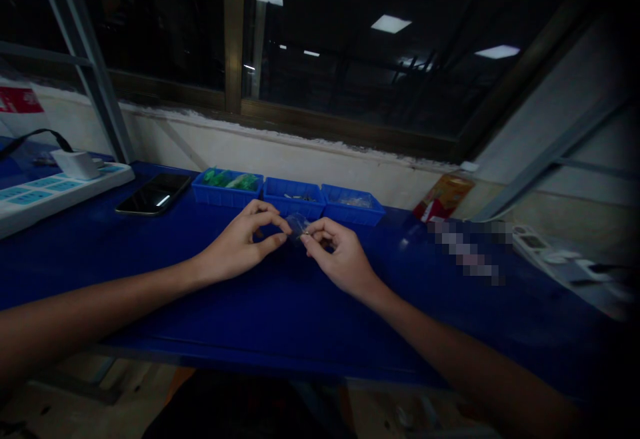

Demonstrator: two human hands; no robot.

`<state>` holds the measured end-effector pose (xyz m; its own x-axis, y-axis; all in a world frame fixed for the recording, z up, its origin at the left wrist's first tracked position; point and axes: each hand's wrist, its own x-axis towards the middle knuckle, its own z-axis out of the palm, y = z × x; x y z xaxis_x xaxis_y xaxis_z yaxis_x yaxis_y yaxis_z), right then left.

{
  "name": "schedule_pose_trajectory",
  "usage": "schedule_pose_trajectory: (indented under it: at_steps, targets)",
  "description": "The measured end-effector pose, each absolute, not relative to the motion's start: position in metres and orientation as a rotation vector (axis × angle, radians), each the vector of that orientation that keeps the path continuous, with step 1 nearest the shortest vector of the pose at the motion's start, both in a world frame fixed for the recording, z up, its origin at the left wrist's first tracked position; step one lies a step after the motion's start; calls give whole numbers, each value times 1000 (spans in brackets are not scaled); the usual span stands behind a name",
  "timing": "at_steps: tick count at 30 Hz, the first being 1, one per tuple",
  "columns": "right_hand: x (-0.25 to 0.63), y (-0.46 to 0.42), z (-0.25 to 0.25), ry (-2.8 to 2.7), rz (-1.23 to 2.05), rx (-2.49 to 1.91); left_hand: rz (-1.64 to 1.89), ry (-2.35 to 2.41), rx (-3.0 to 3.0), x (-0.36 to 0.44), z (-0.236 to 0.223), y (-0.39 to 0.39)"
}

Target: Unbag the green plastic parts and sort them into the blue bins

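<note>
Three far blue bins (307,208), one clear bag (297,224) between left hand (243,239), grip unclear, and right hand (344,254), pinching it

We pinch small clear bag (297,223) in right hand (343,252), left hand (245,238) at its edge, over blue counter (280,322); three blue bins (310,208) beyond, phone (154,194) left of bins.

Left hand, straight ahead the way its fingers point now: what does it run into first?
The small clear bag at the fingertips of the right hand. The left hand may already touch its edge; depth is unclear there.
</note>
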<state>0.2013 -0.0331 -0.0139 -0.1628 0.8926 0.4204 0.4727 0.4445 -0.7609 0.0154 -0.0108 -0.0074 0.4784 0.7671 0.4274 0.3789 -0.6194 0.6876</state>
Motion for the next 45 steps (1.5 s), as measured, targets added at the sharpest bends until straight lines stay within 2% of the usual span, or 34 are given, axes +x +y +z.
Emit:
schedule_pose_trajectory:
  at_steps: [3,8,12,16,21,24,29,31,33,41,45]
  targets:
    - [204,-35,-14,-1911,289,-1119,961,968,1966,17,-5,-11]
    - [207,-40,-12,-1996,-14,-992,749,902,1462,19,-6,-11]
    - [208,-41,-12,-2077,-150,-924,678,770,1344,20,-7,-13]
    - [208,-42,-10,-2123,-108,-913,745,713,1377,20,-7,-13]
    - [205,-44,-7,-2112,157,-1002,963,793,1610,17,-7,-8]
    - [202,-42,-7,-2078,520,-1097,1045,788,1949,16,-6,-10]
    - [197,-39,-12,-1732,1326,-1117,1100,686,2559,14,-5,-22]
    - [196,-40,-11,-1566,1521,-1087,1101,629,2705,14,-6,-25]
    - [195,-41,-10,-1477,1581,-1053,1107,612,2788,13,-7,-25]
    - [197,-37,-9,-1521,1229,-1038,1239,827,2822,14,-9,-23]
    - [201,-34,-13,-1702,826,-1026,1129,949,2654,14,-6,-24]
